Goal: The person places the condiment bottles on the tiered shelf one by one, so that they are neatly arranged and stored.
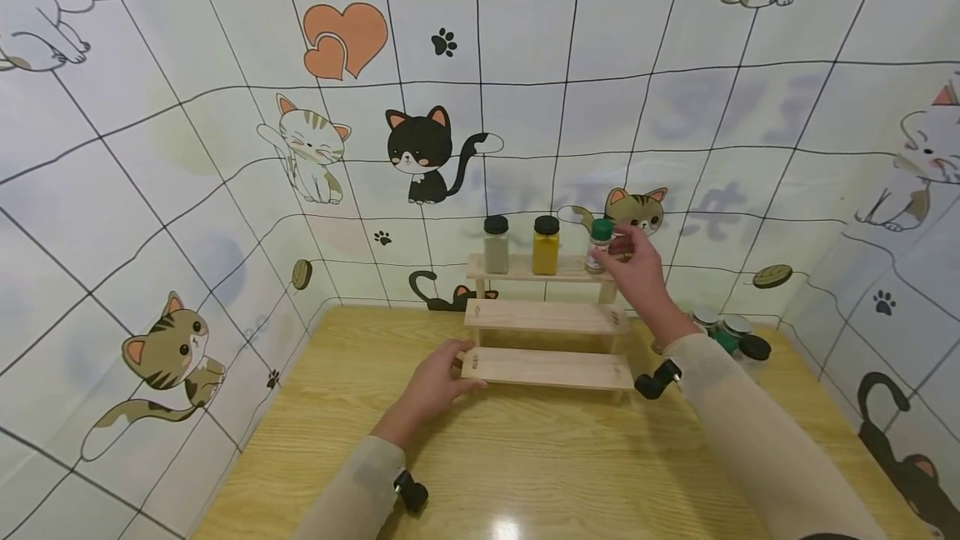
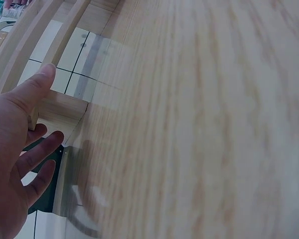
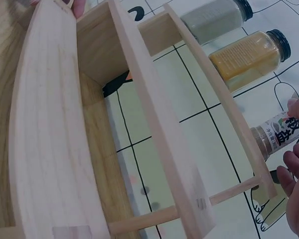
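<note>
A three-tier wooden shelf rack (image 1: 547,367) stands on the table against the wall. My left hand (image 1: 435,383) grips the left end of its lowest tier, the thumb (image 2: 37,87) along the front edge and other fingers behind it. At the right end of the top tier, my right hand (image 1: 637,269) holds a small spice shaker (image 1: 599,247) with a green cap and printed label. The shaker's base meets the tier. Left of it on that tier stand a black-capped jar of yellow powder (image 1: 546,248) and a black-capped jar of pale grey contents (image 1: 496,247).
Behind my right forearm, several more jars (image 1: 733,327) stand on the wood-grain table (image 1: 517,448), one with a black lid (image 1: 753,347). White tiled-pattern sheeting with cartoon cats (image 1: 420,152) surrounds the table at the back and sides.
</note>
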The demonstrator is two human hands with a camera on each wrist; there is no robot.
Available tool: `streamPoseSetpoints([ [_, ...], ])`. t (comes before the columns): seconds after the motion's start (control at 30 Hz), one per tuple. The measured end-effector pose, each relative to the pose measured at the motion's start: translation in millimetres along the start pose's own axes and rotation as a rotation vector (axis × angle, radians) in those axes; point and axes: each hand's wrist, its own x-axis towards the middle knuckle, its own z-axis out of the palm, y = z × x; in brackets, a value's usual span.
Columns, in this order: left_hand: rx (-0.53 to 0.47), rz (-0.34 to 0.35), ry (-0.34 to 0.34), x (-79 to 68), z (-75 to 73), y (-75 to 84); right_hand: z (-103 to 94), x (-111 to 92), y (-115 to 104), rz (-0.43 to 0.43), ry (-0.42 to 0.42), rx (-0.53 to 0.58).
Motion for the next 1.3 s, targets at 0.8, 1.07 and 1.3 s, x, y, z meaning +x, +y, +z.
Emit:
streamPoseSetpoints([
  [0.8,0.004,0.017,0.005,0.6,-1.2,-2.9,-91.7,-84,44,-0.050,0.131,-0.228],
  [1.07,-0.006,0.009,0.005,0.6,-1.6,-2.7,-126.1,-106,62,0.010,0.257,-0.326],
  [1.3,-0.003,0.032,0.022,0.6,0.2,-5.0,-144.7,-124,83,0.119,0.294,-0.366],
])
